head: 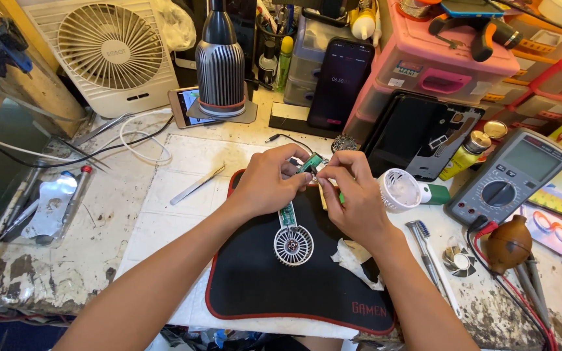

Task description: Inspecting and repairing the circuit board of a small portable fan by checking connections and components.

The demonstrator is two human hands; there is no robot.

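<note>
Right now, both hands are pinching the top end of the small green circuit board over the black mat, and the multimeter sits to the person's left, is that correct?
Not quite: the head view shows the multimeter on the person's right. The rest holds: the left hand and right hand pinch the top end of the green circuit board over the black mat.

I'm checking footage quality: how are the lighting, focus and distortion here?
Head view: bright, even light, only soft shadows under the left hand and right hand on the black mat; both hands and the small circuit board look sharp; wide-angle bending toward the edges.
</note>
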